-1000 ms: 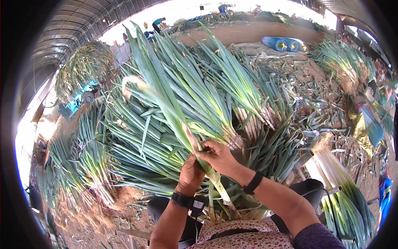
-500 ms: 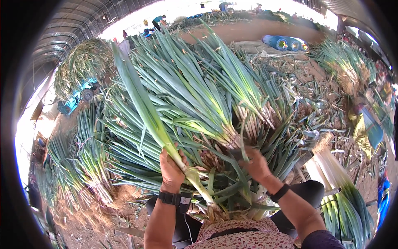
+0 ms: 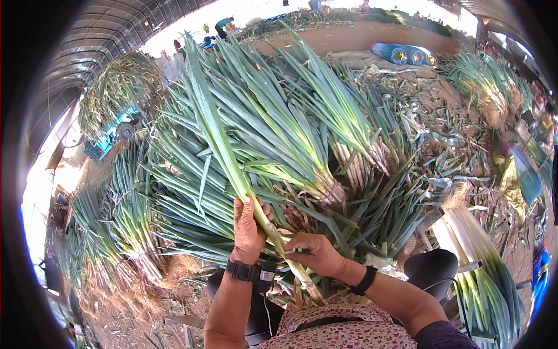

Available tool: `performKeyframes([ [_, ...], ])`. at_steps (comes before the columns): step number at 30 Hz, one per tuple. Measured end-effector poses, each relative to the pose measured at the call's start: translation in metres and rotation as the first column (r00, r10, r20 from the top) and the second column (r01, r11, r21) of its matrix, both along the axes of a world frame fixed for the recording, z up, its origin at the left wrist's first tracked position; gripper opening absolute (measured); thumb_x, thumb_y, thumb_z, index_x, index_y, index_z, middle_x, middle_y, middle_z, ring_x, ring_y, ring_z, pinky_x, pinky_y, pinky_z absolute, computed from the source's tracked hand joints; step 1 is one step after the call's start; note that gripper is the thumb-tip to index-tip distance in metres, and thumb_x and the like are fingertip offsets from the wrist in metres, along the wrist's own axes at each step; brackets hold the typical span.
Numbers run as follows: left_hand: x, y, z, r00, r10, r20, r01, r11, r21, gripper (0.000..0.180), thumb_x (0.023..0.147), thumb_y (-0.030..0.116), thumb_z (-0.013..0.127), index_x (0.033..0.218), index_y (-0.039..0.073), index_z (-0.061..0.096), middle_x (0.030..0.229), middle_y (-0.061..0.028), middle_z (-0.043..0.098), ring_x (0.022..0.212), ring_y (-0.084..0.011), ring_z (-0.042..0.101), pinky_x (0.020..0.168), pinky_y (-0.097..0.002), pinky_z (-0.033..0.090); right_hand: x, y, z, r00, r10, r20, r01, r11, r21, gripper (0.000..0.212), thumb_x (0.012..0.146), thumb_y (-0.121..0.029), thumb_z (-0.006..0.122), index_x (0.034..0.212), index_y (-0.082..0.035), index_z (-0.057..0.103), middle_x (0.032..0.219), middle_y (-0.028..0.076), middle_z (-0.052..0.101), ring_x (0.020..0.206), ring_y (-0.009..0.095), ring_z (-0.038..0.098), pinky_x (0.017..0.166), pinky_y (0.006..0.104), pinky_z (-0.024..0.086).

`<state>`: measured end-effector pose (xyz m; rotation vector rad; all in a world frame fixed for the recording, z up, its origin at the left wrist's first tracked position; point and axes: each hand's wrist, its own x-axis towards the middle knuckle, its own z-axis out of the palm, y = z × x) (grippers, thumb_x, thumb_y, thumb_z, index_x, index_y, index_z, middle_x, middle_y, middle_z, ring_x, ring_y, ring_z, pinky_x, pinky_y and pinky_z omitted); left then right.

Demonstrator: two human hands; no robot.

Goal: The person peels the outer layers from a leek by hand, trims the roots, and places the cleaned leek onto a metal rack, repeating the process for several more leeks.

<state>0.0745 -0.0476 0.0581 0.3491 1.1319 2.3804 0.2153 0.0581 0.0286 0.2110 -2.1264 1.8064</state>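
In the left hand point(image 3: 249, 232) lies 1 slanting leek point(image 3: 234, 171).

Worn on the person's head, the fisheye camera looked forward and down from close above the hands point(image 3: 249, 230), taking in patterned clothing point(image 3: 343, 328) at six o'clock and the curved roof point(image 3: 102, 46) at ten.

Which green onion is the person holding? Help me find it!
Start at the big leafy pile in the middle. At its near edge, the left hand wraps around one long green onion, the right hand lower down. Unlike its bunched neighbours, it's held alone.
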Motion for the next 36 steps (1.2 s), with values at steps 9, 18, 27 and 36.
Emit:
performKeyframes([
  [9,-0.019,-0.012,0.004,0.986,0.167,0.028,-0.164,0.983,-0.079,0.024,0.083,0.025,0.062,0.096,0.017,0.043,0.080,0.0002,0.046,0.063,-0.0128,0.045,0.055,-0.0278,0.040,0.038,0.028,-0.030,0.987,-0.025,0.161,0.143,0.609,-0.780,0.020,0.083,-0.006,0.057,0.103,-0.003,0.056,0.100,0.007,0.060,0.094,0.017,0.057,0.079,0.0297,0.048],
  [18,0.002,-0.005,0.014,0.993,0.118,-0.031,-0.119,0.993,-0.019,0.028,0.082,0.030,0.063,0.100,0.018,0.045,0.078,0.0012,0.046,0.059,-0.0105,0.042,0.053,-0.0253,0.037,-0.006,-0.009,-0.025,0.899,0.040,0.436,0.152,0.905,-0.398,0.053,0.086,-0.038,0.055,0.121,0.001,0.047,0.112,0.015,0.054,0.103,0.021,0.051,0.085,0.0336,0.043],
  [27,0.000,-0.018,0.001,0.989,-0.150,0.007,0.148,0.982,0.120,0.045,0.084,0.051,0.051,0.104,0.012,0.048,0.067,0.0024,0.043,0.051,-0.0083,0.038,0.046,-0.0226,0.033,-0.016,-0.026,-0.033,0.857,0.304,0.416,0.093,0.702,-0.706,0.043,0.088,-0.032,0.056,0.112,0.003,0.055,0.087,0.004,0.061,0.076,0.008,0.055,0.066,0.0219,0.046],
  [36,-0.005,-0.021,0.008,0.947,-0.319,-0.049,0.319,0.906,0.278,0.059,0.077,0.063,0.050,0.101,0.010,0.049,0.057,0.0046,0.037,0.045,-0.0063,0.032,0.041,-0.0207,0.029,-0.017,-0.025,-0.049,0.890,0.193,0.412,0.273,0.499,-0.823,0.030,0.091,-0.018,0.047,0.110,0.004,0.052,0.091,0.009,0.060,0.078,0.013,0.057,0.070,0.0276,0.048],
])
